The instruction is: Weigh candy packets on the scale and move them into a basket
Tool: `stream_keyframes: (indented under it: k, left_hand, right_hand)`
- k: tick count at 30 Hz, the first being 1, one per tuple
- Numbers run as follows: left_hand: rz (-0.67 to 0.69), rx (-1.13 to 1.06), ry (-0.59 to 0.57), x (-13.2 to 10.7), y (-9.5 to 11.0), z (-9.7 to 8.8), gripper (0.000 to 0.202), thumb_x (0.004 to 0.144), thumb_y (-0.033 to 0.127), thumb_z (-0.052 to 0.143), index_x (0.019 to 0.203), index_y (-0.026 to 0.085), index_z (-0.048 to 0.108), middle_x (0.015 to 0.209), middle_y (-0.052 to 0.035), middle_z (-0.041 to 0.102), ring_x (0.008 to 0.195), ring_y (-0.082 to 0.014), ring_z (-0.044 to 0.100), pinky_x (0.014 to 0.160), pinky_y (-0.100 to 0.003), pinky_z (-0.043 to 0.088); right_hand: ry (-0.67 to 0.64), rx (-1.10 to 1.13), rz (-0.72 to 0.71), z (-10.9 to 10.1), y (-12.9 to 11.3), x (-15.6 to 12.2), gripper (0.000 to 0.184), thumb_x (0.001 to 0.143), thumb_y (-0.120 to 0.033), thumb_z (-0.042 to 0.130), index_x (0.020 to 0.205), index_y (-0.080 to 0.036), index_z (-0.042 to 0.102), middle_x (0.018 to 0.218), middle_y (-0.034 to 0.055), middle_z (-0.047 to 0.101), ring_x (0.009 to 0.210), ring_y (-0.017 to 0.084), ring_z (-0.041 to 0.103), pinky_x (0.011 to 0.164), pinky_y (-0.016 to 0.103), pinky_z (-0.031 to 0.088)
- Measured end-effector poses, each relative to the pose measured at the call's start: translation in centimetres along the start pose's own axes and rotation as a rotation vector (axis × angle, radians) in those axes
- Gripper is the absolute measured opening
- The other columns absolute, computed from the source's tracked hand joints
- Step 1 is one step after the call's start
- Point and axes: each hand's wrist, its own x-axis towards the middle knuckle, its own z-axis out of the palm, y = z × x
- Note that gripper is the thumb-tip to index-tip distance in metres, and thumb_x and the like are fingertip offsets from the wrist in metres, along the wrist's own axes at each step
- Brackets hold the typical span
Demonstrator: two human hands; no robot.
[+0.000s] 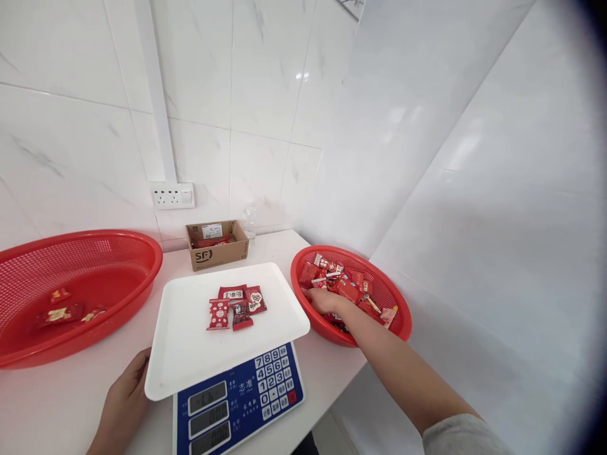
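Observation:
A blue electronic scale (241, 398) stands at the table's front with a white tray (190, 341) on top. Several red candy packets (236, 308) lie in the tray's middle. My right hand (322, 299) reaches into the small red basket (393, 328) on the right, its fingers curled down among the red packets (348, 284) there; what they grip is hidden. My left hand (124, 398) rests flat on the table beside the tray's left front corner, its fingers partly hidden under the tray's edge.
A large red basket (95, 253) at the left holds a few red packets (64, 311). A small cardboard box (218, 253) and a clear bottle (250, 221) stand at the tiled back wall, under a socket (173, 196). A white wall closes the right side.

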Motion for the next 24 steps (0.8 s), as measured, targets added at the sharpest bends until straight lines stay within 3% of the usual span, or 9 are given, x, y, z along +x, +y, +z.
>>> stream_keyframes:
  k: [2,6,10,13,16,20,24]
  left_hand:
    - [0.003,0.000,0.007,0.0,-0.1,0.0,0.043,0.060,0.042,0.053,0.099,0.024,0.059,0.106,-0.0036,0.069,0.103,-0.0325,0.060,0.079,-0.036,0.050]
    - [0.009,-0.013,0.032,-0.2,0.3,0.1,0.043,0.059,0.043,0.052,0.096,0.023,0.060,0.101,-0.0041,0.070,0.100,-0.0319,0.060,0.076,-0.035,0.051]
    - [0.047,-0.053,0.019,-0.5,0.7,0.1,0.041,0.065,0.045,0.052,0.096,0.021,0.061,0.100,-0.0052,0.070,0.096,-0.0298,0.062,0.076,-0.034,0.051]
    - [0.052,-0.061,0.021,-0.6,0.6,0.2,0.041,0.066,0.045,0.052,0.097,0.020,0.062,0.100,-0.0058,0.070,0.093,-0.0293,0.062,0.075,-0.034,0.051]
    - [0.066,-0.068,0.023,-0.6,0.5,0.3,0.039,0.067,0.044,0.053,0.096,0.021,0.063,0.098,-0.0053,0.071,0.091,-0.0289,0.063,0.073,-0.034,0.051]
    - [0.086,-0.073,0.027,-0.6,0.4,0.3,0.038,0.069,0.044,0.052,0.097,0.020,0.063,0.098,-0.0053,0.070,0.092,-0.0279,0.063,0.073,-0.033,0.051]
    - [0.096,-0.071,0.038,-0.7,0.4,0.3,0.039,0.073,0.047,0.049,0.098,0.020,0.063,0.097,-0.0054,0.071,0.090,-0.0270,0.063,0.073,-0.033,0.051]
  right_hand:
    - [0.022,0.014,-0.011,-0.5,0.1,0.1,0.006,0.077,-0.021,0.058,0.075,-0.017,0.062,0.077,0.0048,0.069,0.065,0.016,0.060,0.062,0.026,0.045]
    - [0.163,0.054,-0.012,-1.2,0.3,0.2,0.019,0.086,-0.027,0.048,0.071,-0.018,0.055,0.077,0.0044,0.066,0.069,0.016,0.059,0.064,0.025,0.043]
    - [0.383,0.099,-0.001,-1.8,-0.7,-0.3,0.020,0.091,-0.026,0.036,0.079,-0.019,0.051,0.079,0.0057,0.063,0.073,0.019,0.057,0.068,0.030,0.041]
    - [0.490,0.160,-0.052,-1.7,-3.0,-1.2,0.021,0.092,-0.031,0.030,0.092,-0.020,0.048,0.080,0.0049,0.062,0.073,0.020,0.058,0.068,0.031,0.041]
    - [0.479,0.224,-0.175,-0.5,-6.4,-2.1,0.020,0.092,-0.033,0.033,0.101,-0.021,0.046,0.083,0.0027,0.063,0.073,0.018,0.059,0.068,0.029,0.043]
    - [0.386,0.248,-0.392,1.3,-10.8,-2.0,0.011,0.087,-0.023,0.045,0.090,-0.021,0.055,0.091,0.0021,0.062,0.083,0.016,0.058,0.076,0.028,0.044]
    - [0.316,0.249,-0.498,2.2,-13.4,-0.8,0.025,0.080,-0.005,0.045,0.094,-0.020,0.061,0.104,0.0043,0.060,0.094,0.015,0.057,0.084,0.027,0.044]
